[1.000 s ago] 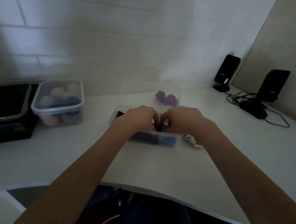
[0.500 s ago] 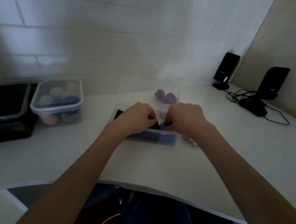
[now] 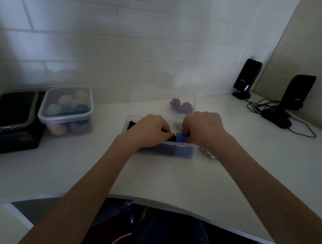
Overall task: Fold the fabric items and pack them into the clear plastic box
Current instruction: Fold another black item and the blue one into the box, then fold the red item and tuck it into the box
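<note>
The clear plastic box (image 3: 172, 154) stands open on the white desk, its lid (image 3: 148, 99) raised behind it. Dark folded fabric (image 3: 165, 148) and a blue fabric piece (image 3: 182, 138) sit inside, against the front wall. My left hand (image 3: 149, 130) is closed on the dark fabric at the box's middle. My right hand (image 3: 202, 128) pinches the top edge of the blue fabric beside it. A purple fabric item (image 3: 181, 105) lies behind the box, seen through the lid. A small patterned fabric piece (image 3: 208, 154) lies on the desk to the right of the box.
A second lidded clear box (image 3: 66, 110) of coloured rolled items stands at the left, next to a black case (image 3: 10, 123). Two black speakers (image 3: 246, 79) (image 3: 296, 93), a mouse (image 3: 276, 119) and cables occupy the back right. The desk's curved front edge (image 3: 168, 205) is near my lap.
My hands have moved slightly apart and lowered into the box; the blue fabric now shows between them. The patterned piece to the right is more hidden by my right wrist.
</note>
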Action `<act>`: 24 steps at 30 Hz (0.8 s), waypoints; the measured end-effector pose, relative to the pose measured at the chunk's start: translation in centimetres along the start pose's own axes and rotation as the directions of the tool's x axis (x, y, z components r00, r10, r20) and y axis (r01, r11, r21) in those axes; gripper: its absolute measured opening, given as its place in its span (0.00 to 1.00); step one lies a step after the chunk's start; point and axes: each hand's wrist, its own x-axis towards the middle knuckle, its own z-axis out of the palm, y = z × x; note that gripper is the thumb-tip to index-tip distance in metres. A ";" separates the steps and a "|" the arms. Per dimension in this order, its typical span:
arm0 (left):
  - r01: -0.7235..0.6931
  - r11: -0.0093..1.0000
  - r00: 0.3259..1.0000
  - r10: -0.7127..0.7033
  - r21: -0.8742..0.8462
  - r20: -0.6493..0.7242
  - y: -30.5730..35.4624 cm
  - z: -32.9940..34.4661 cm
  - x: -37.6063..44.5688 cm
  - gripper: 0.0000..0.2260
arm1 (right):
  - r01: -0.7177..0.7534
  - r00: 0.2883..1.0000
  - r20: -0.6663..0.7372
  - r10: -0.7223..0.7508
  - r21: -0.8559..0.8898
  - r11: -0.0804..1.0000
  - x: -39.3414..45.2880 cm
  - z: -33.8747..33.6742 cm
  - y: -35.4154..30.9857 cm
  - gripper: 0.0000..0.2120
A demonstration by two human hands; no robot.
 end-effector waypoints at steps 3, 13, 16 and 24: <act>0.006 1.000 1.000 -0.006 -0.010 -0.007 -0.1 0.1 -0.2 0.16 | -0.041 0.999 0.013 0.042 -0.043 0.998 -0.3 0.1 -0.4 0.02; -0.034 0.999 0.999 0.034 0.025 -0.018 0.0 0.0 -0.5 0.15 | 0.063 0.970 0.218 -0.111 0.214 0.975 0.3 -0.2 0.6 0.13; -0.056 0.998 0.998 0.055 -0.012 -0.041 -0.2 -0.2 -0.7 0.13 | 0.020 0.988 0.138 -0.062 0.290 0.957 0.2 0.0 1.3 0.10; -0.129 0.972 0.902 0.034 -0.195 -0.430 -1.8 -1.0 -1.5 0.07 | 0.110 0.838 -0.376 0.396 0.826 0.553 1.3 1.2 5.9 0.05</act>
